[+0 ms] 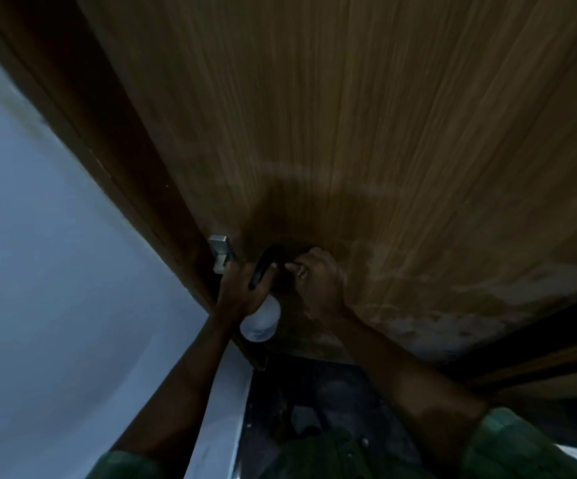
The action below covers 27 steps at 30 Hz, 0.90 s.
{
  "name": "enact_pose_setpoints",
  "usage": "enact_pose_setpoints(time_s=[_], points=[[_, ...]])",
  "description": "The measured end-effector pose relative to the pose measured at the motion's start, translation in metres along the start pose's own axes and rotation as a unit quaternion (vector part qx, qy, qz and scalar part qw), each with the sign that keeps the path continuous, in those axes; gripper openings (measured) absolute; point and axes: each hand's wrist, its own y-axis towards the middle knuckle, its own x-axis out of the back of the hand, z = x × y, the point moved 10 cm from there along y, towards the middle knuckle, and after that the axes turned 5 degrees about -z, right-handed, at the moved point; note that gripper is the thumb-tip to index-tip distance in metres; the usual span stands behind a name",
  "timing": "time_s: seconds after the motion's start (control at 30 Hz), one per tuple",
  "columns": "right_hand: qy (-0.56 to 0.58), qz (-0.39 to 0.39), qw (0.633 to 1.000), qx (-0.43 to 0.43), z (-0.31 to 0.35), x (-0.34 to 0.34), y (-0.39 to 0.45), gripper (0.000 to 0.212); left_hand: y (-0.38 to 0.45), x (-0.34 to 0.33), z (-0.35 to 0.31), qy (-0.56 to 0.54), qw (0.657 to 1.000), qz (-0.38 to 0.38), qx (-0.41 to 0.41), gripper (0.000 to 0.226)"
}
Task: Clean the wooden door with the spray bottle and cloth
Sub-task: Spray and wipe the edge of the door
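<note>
A white plastic spray bottle with a black trigger head [261,318] is gripped by the left hand [240,288] against the brown wooden door [349,133]; the right hand [318,274] is curled, perhaps around a cloth, beside it.

The floor [328,402] is showing as a dark, mottled patch at the foot of the wooden door [349,133], running between the pale wall [38,271] on the left and the door's worn lower edge. Whatever is lying on it is too dim to tell.
</note>
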Motion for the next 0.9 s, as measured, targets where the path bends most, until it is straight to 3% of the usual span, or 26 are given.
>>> enact_pose_setpoints(time_s=[0.07,0.1,0.23,0.3,0.37,0.43,0.53,0.63,0.73,0.83,0.87,0.9], points=[[-0.013,0.044,0.998,0.039,0.004,-0.003,0.000,0.023,-0.001,0.003,-0.020,-0.014,0.993,-0.040,-0.106,0.030],[-0.011,0.058,0.998,0.014,-0.002,-0.005,-0.003,0.027,0.000,0.001,-0.028,-0.014,0.988,-0.046,-0.143,0.028],[0.115,-0.015,0.967,-0.225,-0.050,0.000,-0.032,0.045,0.002,-0.022,-0.038,-0.001,0.984,-0.019,-0.177,0.036],[0.147,-0.035,0.942,-0.301,-0.075,0.005,-0.054,0.045,-0.003,-0.040,-0.058,0.078,0.962,0.013,-0.260,0.044],[0.162,0.006,0.919,-0.360,-0.097,0.008,-0.072,0.032,-0.007,-0.052,-0.085,0.117,0.941,0.021,-0.317,0.029],[0.148,0.019,0.893,-0.424,-0.130,0.015,-0.098,0.015,-0.004,-0.074,-0.098,0.093,0.950,0.062,-0.293,0.024],[0.136,-0.017,0.858,-0.495,-0.164,0.040,-0.134,0.026,-0.027,-0.116,-0.140,0.127,0.901,0.063,-0.411,0.024],[0.121,-0.064,0.829,-0.542,-0.192,0.069,-0.171,0.025,-0.038,-0.149,-0.172,0.113,0.889,0.015,-0.443,0.025],[0.089,-0.125,0.797,-0.585,-0.224,0.098,-0.224,0.019,-0.053,-0.202,-0.199,0.018,0.907,0.173,-0.384,0.036],[0.073,-0.179,0.766,-0.613,-0.242,0.136,-0.270,0.017,-0.071,-0.246,-0.239,-0.086,0.886,0.314,-0.329,0.048],[0.072,-0.185,0.764,-0.613,-0.246,0.146,-0.284,0.017,-0.077,-0.255,-0.259,-0.113,0.874,0.346,-0.320,0.050],[0.063,-0.191,0.763,-0.614,-0.251,0.159,-0.297,0.019,-0.086,-0.257,-0.286,-0.128,0.860,0.334,-0.364,0.052]])
